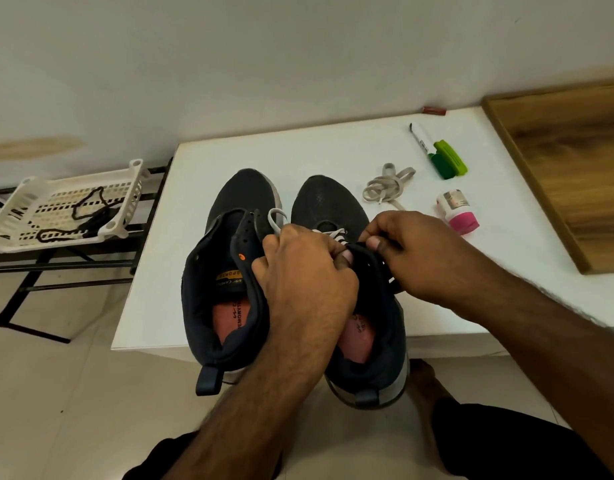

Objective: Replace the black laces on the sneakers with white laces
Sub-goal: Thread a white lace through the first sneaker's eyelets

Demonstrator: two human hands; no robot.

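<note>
Two dark navy sneakers stand side by side on the white table (333,147), heels toward me. The left sneaker (226,268) has bare eyelets and its tongue pulled open. On the right sneaker (333,202) a white lace (336,234) crosses the lower eyelets. My left hand (305,268) grips that lace above the right shoe's tongue, and a loop of it sticks out behind the knuckles. My right hand (402,251) pinches the lace at the shoe's right eyelet flap. A second white lace (385,185) lies bundled on the table. The black laces (77,216) lie in a white basket (136,174).
A marker (419,138), a green clip-like object (449,159) and a small pink-capped bottle (457,211) lie at the table's right. A wooden board (575,161) borders the table on the right. The basket sits on a black metal rack (32,271) to the left.
</note>
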